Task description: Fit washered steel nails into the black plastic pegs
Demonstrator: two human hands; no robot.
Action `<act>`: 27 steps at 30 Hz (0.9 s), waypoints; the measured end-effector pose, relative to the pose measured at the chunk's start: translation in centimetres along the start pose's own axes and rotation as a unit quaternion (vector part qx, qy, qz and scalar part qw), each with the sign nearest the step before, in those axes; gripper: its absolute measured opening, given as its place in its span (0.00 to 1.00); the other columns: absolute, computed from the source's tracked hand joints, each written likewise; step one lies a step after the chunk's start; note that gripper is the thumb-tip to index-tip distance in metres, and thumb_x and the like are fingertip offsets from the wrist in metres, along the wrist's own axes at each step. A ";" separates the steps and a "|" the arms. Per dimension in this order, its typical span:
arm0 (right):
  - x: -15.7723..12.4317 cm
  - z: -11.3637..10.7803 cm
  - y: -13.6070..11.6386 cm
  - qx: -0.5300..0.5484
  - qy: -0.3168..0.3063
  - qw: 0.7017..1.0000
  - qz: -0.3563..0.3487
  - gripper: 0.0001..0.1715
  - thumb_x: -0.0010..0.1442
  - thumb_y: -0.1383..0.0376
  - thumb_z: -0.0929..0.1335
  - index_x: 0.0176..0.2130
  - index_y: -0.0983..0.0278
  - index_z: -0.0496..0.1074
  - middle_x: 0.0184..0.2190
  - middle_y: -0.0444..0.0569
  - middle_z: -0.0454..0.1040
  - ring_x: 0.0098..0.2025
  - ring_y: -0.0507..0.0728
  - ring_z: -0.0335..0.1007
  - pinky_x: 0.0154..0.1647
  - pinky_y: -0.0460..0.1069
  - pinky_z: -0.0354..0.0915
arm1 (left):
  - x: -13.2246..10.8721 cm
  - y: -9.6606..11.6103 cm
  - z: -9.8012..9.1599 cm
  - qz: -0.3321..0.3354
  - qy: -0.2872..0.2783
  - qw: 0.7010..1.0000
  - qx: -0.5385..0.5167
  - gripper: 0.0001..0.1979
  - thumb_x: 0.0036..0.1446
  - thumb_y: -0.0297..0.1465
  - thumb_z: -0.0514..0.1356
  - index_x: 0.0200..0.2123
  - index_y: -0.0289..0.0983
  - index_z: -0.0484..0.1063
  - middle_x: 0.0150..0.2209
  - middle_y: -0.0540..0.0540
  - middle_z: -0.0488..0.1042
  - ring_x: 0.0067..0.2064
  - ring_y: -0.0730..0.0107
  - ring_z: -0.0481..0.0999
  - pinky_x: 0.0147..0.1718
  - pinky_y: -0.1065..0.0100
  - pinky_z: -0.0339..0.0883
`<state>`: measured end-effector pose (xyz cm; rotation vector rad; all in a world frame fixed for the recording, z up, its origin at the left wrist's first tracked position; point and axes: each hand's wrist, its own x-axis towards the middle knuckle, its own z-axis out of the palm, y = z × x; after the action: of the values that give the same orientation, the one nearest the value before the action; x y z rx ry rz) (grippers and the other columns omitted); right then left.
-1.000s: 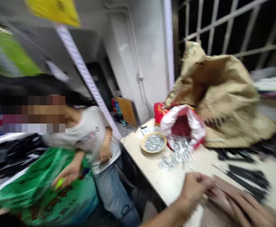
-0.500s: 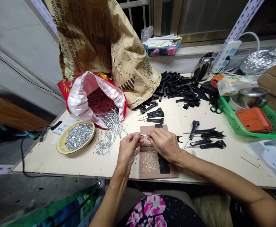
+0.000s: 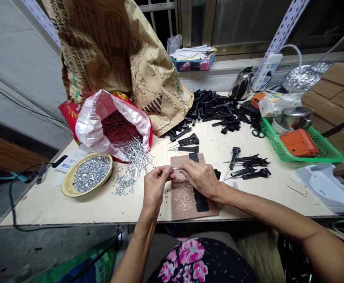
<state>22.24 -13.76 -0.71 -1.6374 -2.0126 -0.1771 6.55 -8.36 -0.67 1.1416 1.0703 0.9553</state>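
Between my two hands a thin silvery rod (image 3: 175,168) lies level, just above the upper part of a brown board (image 3: 183,196). My left hand (image 3: 157,181) pinches its left end between thumb and fingertips. The fingers of my right hand (image 3: 201,177) close on the other end, and whatever else they hold is hidden. Black pads (image 3: 202,206) run down the board's right side, partly under my right hand, and pale crumbs are scattered on it. To the left, small metal pieces (image 3: 124,184) lie loose beside a pile of metal rods (image 3: 136,155).
A yellow bowl (image 3: 91,175) of small metal pieces is at the left. Behind stand a white-lined bag (image 3: 86,125) of rods and a brown paper sack (image 3: 160,86). Black plastic parts (image 3: 213,106) are heaped at the back; assembled ones (image 3: 248,161) and a green basket (image 3: 331,157) lie right.
The view has shifted, so most of the table's things appear further left. Both hands keep their hold on the rod, with little change in their pose.
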 end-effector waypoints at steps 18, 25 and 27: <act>-0.4 -1.0 1.0 0.125 -0.086 0.987 0.048 0.12 0.66 0.62 0.61 0.42 0.62 0.71 0.38 0.47 0.69 0.36 0.51 0.68 0.32 0.44 0.61 | 0.2 -0.2 0.2 -0.070 -0.037 0.997 -0.023 0.17 0.41 0.40 0.69 0.27 0.30 0.75 0.25 0.45 0.76 0.25 0.74 0.73 0.29 0.71 0.70; -1.1 -0.9 1.6 0.122 -0.079 0.986 0.078 0.11 0.66 0.61 0.61 0.41 0.63 0.70 0.37 0.47 0.72 0.38 0.51 0.69 0.34 0.45 0.61 | 0.1 -0.5 0.9 -0.114 -0.059 0.990 -0.062 0.18 0.41 0.41 0.69 0.29 0.30 0.75 0.25 0.45 0.76 0.26 0.73 0.74 0.30 0.69 0.71; -1.4 -0.8 1.8 0.111 -0.082 0.988 0.071 0.12 0.67 0.61 0.61 0.42 0.63 0.70 0.37 0.47 0.72 0.37 0.51 0.68 0.33 0.44 0.60 | 0.1 -0.8 0.9 -0.109 -0.060 0.992 -0.033 0.17 0.42 0.40 0.69 0.28 0.31 0.75 0.24 0.45 0.76 0.25 0.73 0.73 0.27 0.71 0.69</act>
<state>24.39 -14.83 -1.09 -1.6872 -1.9431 0.2333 7.54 -8.59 -1.45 0.9931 1.0340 0.7362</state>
